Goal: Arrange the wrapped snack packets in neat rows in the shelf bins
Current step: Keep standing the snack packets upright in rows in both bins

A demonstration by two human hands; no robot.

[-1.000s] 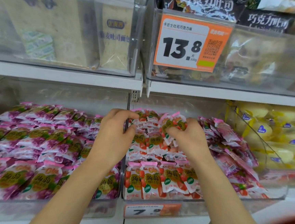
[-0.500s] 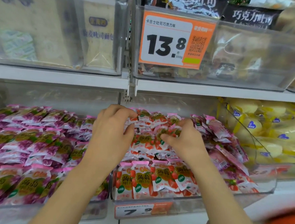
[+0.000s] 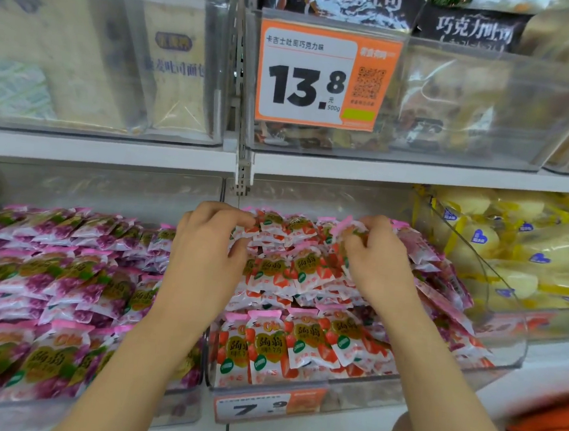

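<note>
Left hand (image 3: 204,253) gripping: fingers curled, thumb and fingertips pinching strawberry packets (image 3: 275,348) at back row of centre bin (image 3: 381,395), mid-frame. Right hand (image 3: 379,261) pinching one pink-edged packet (image 3: 347,228), lifted just above same row. Forearms (image 3: 146,358) blocking part of front rows. Purple packets (image 3: 47,280) lying in left bin (image 3: 176,408); yellow packets (image 3: 519,263) sitting at right; 13.8 price tag (image 3: 322,77) hanging above.
</note>
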